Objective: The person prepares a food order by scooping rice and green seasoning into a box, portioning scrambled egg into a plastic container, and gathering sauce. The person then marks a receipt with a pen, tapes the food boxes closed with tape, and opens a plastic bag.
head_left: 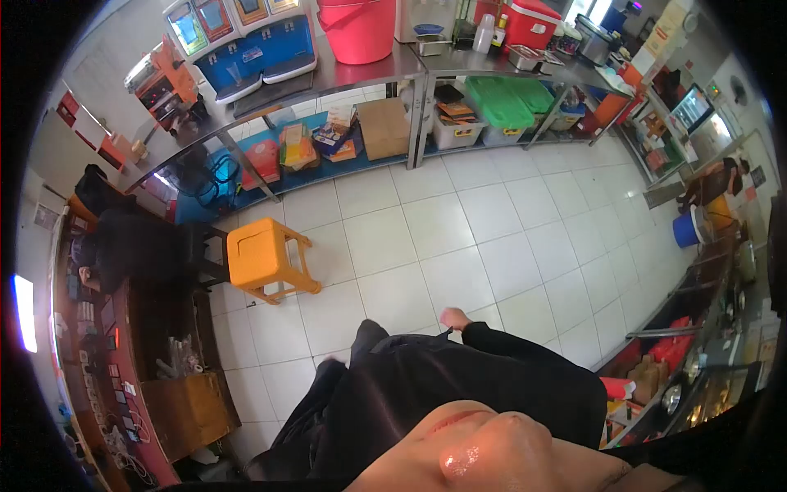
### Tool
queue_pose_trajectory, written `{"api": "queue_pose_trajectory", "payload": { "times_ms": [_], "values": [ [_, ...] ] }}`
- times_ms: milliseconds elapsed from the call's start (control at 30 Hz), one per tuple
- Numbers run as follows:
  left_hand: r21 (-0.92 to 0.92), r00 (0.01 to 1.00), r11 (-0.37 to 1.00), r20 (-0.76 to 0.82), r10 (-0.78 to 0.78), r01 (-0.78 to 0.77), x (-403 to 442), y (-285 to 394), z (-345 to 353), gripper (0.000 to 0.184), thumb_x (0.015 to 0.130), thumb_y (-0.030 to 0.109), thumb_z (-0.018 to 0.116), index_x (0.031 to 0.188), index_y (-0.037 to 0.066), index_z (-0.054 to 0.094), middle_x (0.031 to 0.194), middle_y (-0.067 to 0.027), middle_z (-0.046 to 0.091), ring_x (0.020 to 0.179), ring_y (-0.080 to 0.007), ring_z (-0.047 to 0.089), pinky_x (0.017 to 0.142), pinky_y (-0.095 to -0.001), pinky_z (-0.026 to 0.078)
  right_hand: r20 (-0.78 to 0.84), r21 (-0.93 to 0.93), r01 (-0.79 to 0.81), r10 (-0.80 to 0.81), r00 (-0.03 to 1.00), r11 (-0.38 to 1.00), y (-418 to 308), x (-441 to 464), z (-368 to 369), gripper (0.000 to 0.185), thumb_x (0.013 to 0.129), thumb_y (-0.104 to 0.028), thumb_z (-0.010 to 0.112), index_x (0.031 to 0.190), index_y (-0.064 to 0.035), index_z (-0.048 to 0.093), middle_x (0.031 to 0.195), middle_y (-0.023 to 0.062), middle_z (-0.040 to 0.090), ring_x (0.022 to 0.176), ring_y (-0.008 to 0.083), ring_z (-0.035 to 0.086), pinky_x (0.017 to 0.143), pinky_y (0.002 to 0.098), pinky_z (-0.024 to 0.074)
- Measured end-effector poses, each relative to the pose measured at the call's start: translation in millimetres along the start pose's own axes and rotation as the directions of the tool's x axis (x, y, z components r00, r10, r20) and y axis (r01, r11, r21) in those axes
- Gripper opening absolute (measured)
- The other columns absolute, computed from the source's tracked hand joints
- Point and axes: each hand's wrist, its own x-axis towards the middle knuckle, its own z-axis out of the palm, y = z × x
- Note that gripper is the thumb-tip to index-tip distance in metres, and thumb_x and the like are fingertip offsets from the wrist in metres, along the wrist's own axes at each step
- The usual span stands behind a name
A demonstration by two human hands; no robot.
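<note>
My right hand [456, 319] reaches out from a black sleeve [525, 348] in front of my body, above the tiled floor. Its fingers look curled together; whether anything is in them is too small to make out. A dark edge of my black clothing [410, 361] lies close beside the hand. My left hand does not show. The nearest separate object is an orange plastic stool [256, 250], standing apart from my hand to the left.
A steel counter [361, 75] carries a drink dispenser [262, 66] and a red bucket [357, 29]. Boxes and green-lidded bins [500, 102] fill its lower shelf. At left, a person in black [139, 246] leans over a desk. Another person [713, 182] is at far right, near a blue bucket [685, 230].
</note>
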Motion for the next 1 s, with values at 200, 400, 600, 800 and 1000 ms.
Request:
{"api": "queue_pose_trajectory", "payload": {
  "times_ms": [200, 400, 600, 800, 1000],
  "values": [
    [-0.174, 0.950, 0.943, 0.182, -0.254, 0.285, 23.7, -82.1, -61.9, 0.055, 0.083, 0.055, 0.055, 0.106, 0.006, 0.066, 0.109, -0.0152, 0.066, 0.104, -0.0319, 0.061, 0.090, -0.0422, 0.047, -0.161, 0.305, -0.016, 0.068, 0.985, 0.952, 7.5, 196.0, -134.0, 0.018, 0.080, -0.024, 0.062, 0.089, -0.0094, 0.069, 0.090, 0.0119, 0.068, 0.085, 0.0313, 0.064, 0.075, 0.0414, 0.0509],
    [-0.126, 0.982, 0.977, 0.106, -0.158, 0.171, 137.3, -38.7, -230.4, 0.059, 0.085, 0.061, 0.049, 0.100, 0.007, 0.068, 0.104, -0.0146, 0.067, 0.103, -0.0307, 0.062, 0.089, -0.0429, 0.048, -0.226, 0.358, -0.176, 0.268, 0.936, 0.917, 74.4, 326.5, -278.1, 0.013, 0.081, -0.020, 0.064, 0.086, -0.0089, 0.068, 0.083, 0.0093, 0.069, 0.080, 0.0252, 0.065, 0.074, 0.0367, 0.0512],
    [-0.042, 0.855, 0.968, -0.479, 0.197, -0.246, 346.5, 32.1, -419.3, 0.043, 0.086, 0.043, 0.057, 0.114, 0.011, 0.061, 0.104, -0.0178, 0.066, 0.095, -0.0339, 0.063, 0.086, -0.0444, 0.049, -0.686, 0.318, -0.113, 0.311, 0.657, 0.941, 165.4, 456.9, -492.9, 0.008, 0.080, -0.014, 0.066, 0.086, -0.0084, 0.069, 0.082, 0.0092, 0.068, 0.076, 0.0221, 0.065, 0.071, 0.0330, 0.0505],
    [-0.513, 0.835, 0.816, -0.546, -0.071, -0.266, 399.9, 213.6, -593.3, 0.034, 0.087, 0.032, 0.061, 0.113, 0.010, 0.060, 0.089, -0.0156, 0.068, 0.089, -0.0325, 0.065, 0.079, -0.0405, 0.051, -0.884, 0.185, 0.067, 0.136, 0.448, 0.980, 249.6, 614.8, -748.5, 0.014, 0.084, -0.016, 0.063, 0.095, -0.0084, 0.067, 0.078, 0.0108, 0.065, 0.069, 0.0260, 0.061, 0.064, 0.0346, 0.0488],
    [-0.370, 0.944, 0.920, -0.331, 0.002, -0.132, 446.4, 259.8, -582.2, 0.039, 0.085, 0.034, 0.065, 0.114, 0.009, 0.061, 0.092, -0.0157, 0.069, 0.090, -0.0307, 0.065, 0.082, -0.0409, 0.051, -0.723, -0.216, -0.115, -0.080, 0.686, 0.970, 324.0, 755.5, -854.9, 0.015, 0.082, -0.017, 0.062, 0.095, -0.0144, 0.070, 0.091, 0.0105, 0.066, 0.082, 0.0323, 0.063, 0.072, 0.0424, 0.0511]
  ]
}}
